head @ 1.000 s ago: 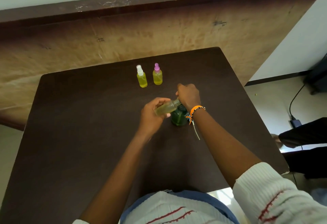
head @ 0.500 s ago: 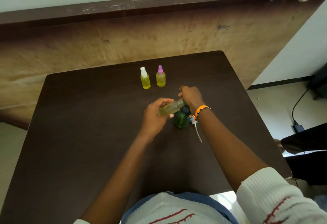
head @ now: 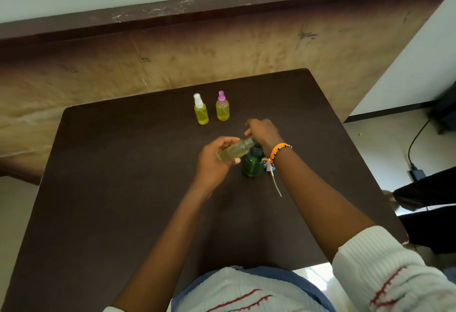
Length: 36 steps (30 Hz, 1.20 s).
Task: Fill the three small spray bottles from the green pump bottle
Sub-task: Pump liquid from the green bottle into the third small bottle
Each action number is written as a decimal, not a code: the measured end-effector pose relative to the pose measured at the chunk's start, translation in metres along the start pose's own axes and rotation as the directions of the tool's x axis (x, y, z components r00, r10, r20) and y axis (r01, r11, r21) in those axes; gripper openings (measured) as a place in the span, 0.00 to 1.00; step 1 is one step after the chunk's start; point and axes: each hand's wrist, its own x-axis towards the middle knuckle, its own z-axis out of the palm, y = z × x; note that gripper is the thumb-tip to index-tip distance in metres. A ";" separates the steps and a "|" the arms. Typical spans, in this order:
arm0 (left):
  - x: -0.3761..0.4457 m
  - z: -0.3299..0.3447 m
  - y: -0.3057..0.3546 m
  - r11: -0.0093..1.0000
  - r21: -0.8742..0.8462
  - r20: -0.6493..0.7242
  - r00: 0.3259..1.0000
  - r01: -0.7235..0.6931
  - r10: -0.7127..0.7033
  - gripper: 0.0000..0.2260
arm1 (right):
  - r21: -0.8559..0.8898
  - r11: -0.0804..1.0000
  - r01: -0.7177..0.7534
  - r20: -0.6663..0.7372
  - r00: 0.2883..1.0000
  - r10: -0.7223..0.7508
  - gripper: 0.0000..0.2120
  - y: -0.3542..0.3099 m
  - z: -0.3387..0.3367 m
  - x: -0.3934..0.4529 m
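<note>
On the dark tabletop (head: 103, 188), two small spray bottles stood upright side by side near the far edge, one with a white cap (head: 201, 112) and one with a pink cap (head: 222, 109), both showing yellow liquid and seemingly filled, well apart from the work. Nearer the person, the left hand (head: 214, 161) closed its grip round the third, uncapped spray bottle (head: 234, 150), tilting it so its open neck met the top of the green pump bottle (head: 251, 163), apparently to catch what the pump gave out. The right hand (head: 264, 131), an orange bracelet (head: 277, 151) at its wrist, curled over the pump head; whether it pressed or merely gripped could not be told. That hand hid the nozzle. Farther right, beyond the tabletop, a cable (head: 417, 139) trailed across the floor.
</note>
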 end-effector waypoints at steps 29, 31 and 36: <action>0.004 0.001 -0.007 1.000 -0.006 -0.008 1.000 -0.017 0.017 0.20 | 0.005 1.000 0.018 -0.020 1.000 -0.018 0.22 -0.002 0.001 -0.003; 0.003 0.002 -0.009 1.000 -0.002 -0.011 1.000 -0.013 0.012 0.21 | -0.009 1.000 0.015 -0.045 0.999 -0.016 0.29 -0.001 0.003 -0.003; 0.002 0.003 -0.007 1.000 0.009 -0.008 1.000 0.007 -0.007 0.20 | -0.030 0.998 0.055 -0.086 0.995 -0.058 0.23 0.002 0.003 0.001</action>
